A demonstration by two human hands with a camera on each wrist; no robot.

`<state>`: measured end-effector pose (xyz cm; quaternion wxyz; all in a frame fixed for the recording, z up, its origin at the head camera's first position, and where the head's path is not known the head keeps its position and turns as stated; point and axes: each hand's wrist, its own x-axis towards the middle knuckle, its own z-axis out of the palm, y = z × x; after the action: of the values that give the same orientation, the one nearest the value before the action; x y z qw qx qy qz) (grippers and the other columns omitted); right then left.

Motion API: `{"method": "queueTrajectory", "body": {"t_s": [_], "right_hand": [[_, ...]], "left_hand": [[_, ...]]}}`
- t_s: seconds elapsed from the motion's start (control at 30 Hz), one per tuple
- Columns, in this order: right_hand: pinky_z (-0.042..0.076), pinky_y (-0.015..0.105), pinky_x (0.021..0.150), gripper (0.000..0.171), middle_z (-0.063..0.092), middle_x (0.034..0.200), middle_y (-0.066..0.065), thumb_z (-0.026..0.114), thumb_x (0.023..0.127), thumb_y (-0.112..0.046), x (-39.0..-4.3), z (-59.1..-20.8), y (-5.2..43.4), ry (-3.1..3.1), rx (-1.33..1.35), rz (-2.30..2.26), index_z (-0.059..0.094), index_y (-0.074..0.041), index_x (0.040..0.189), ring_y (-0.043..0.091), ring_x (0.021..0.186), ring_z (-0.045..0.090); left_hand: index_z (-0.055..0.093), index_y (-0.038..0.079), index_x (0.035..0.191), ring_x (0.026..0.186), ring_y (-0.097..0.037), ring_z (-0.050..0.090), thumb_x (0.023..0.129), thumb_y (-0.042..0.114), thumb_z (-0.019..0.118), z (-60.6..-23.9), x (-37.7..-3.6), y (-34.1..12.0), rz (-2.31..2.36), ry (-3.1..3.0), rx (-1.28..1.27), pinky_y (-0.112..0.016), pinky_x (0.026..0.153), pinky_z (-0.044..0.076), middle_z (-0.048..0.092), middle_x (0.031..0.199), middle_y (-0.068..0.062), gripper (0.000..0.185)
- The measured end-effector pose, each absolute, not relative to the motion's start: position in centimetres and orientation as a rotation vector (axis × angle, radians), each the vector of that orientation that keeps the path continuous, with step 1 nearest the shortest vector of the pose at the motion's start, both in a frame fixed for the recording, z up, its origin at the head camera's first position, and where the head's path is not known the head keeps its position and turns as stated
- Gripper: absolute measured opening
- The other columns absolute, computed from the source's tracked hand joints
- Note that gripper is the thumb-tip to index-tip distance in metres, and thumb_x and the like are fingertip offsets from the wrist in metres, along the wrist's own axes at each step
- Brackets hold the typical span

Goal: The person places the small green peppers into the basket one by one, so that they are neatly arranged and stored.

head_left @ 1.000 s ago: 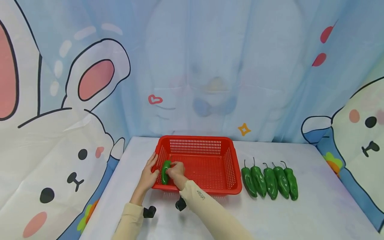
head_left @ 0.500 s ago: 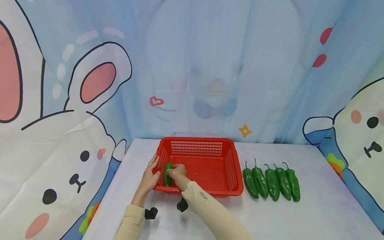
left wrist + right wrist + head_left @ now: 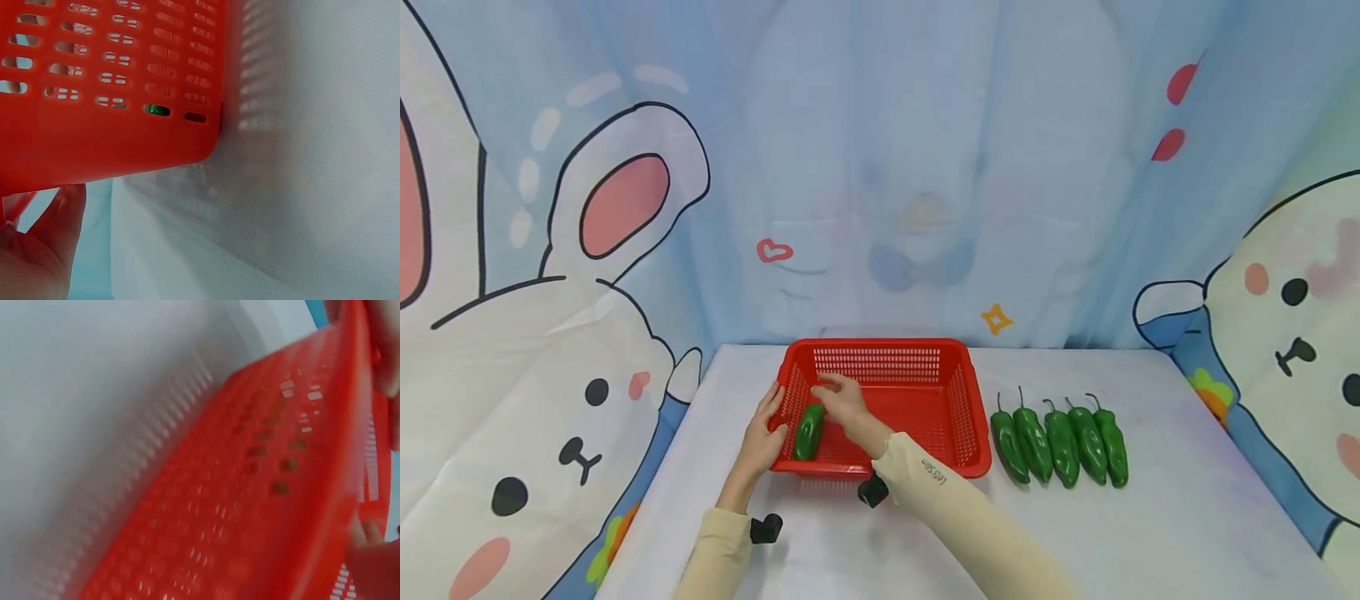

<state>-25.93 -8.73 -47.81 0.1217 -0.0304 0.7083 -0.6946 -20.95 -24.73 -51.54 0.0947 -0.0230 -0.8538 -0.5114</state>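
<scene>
Head view: glossy green pepper in red basket

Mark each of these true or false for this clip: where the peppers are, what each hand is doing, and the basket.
1. One green pepper lies inside the red basket. True.
2. Three peppers wait in the row right of the basket. False: five.
3. The left hand rests on the basket's left rim. True.
4. The right hand grips the pepper in the basket. False: it hovers above the basket floor, fingers relaxed, apart from the pepper.
5. The basket is blue. False: red.
</scene>
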Motion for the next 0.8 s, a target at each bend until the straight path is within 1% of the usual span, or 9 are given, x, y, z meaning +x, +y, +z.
{"method": "queueTrajectory", "body": {"t_s": [0.07,0.1,0.27,0.4,0.57,0.73,0.8], "right_hand": [[0.054,0.049,0.088,0.045,0.062,0.122,0.016,0.061,0.097,-0.018,-26.1,-47.5,-8.2,2.022,-0.113,-2.044,0.056,-0.007,0.14,0.033,0.11,0.062],[0.053,0.051,0.091,0.047,0.061,0.125,0.018,0.06,0.097,-0.017,-25.9,-46.7,-7.8,1.999,-0.096,-2.04,0.053,-0.006,0.142,0.036,0.114,0.06],[0.054,0.048,0.09,0.054,0.059,0.13,0.018,0.062,0.096,-0.022,-26.2,-46.1,-6.1,1.954,-0.128,-2.042,0.048,-0.01,0.146,0.035,0.117,0.06],[0.05,0.052,0.094,0.057,0.055,0.135,0.02,0.063,0.096,-0.025,-26.3,-45.6,-4.4,1.967,-0.172,-2.018,0.045,-0.01,0.148,0.036,0.12,0.058],[0.05,0.052,0.095,0.058,0.056,0.132,0.021,0.062,0.097,-0.021,-26.4,-45.2,-2.0,2.021,-0.235,-1.988,0.042,-0.007,0.149,0.036,0.119,0.059],[0.051,0.051,0.094,0.059,0.055,0.132,0.021,0.062,0.096,-0.018,-26.4,-45.1,0.3,2.062,-0.266,-1.973,0.039,-0.009,0.15,0.037,0.121,0.057],[0.052,0.048,0.093,0.059,0.055,0.132,0.02,0.063,0.095,-0.018,-26.4,-45.0,1.1,2.084,-0.265,-1.973,0.041,-0.01,0.149,0.036,0.12,0.058]], "left_hand": [[0.032,-0.002,0.151,0.148,-0.037,0.018,0.088,-0.008,0.049,-51.5,-20.8,-24.8,-1.522,-2.532,-0.066,-0.057,0.113,0.026,0.022,0.162,-0.012,0.066],[0.032,-0.002,0.151,0.148,-0.037,0.018,0.088,-0.008,0.049,-51.5,-20.8,-24.8,-1.52,-2.531,-0.067,-0.057,0.113,0.026,0.022,0.162,-0.012,0.066],[0.032,-0.001,0.152,0.148,-0.037,0.018,0.089,-0.007,0.049,-51.4,-20.7,-24.7,-1.513,-2.544,-0.059,-0.058,0.112,0.027,0.021,0.162,-0.012,0.066],[0.031,0.0,0.153,0.148,-0.035,0.017,0.089,-0.006,0.049,-51.4,-20.7,-24.6,-1.52,-2.562,-0.041,-0.057,0.113,0.026,0.02,0.163,-0.01,0.066],[0.031,0.001,0.153,0.149,-0.034,0.016,0.09,-0.005,0.049,-51.2,-20.9,-24.6,-1.524,-2.566,-0.031,-0.056,0.113,0.026,0.02,0.163,-0.01,0.066],[0.029,0.002,0.154,0.149,-0.034,0.014,0.09,-0.005,0.048,-51.3,-20.9,-24.6,-1.527,-2.572,-0.036,-0.055,0.114,0.025,0.017,0.164,-0.009,0.068],[0.028,0.003,0.154,0.149,-0.033,0.014,0.09,-0.005,0.048,-51.3,-20.8,-24.7,-1.528,-2.573,-0.037,-0.055,0.114,0.024,0.017,0.164,-0.008,0.068]]}}
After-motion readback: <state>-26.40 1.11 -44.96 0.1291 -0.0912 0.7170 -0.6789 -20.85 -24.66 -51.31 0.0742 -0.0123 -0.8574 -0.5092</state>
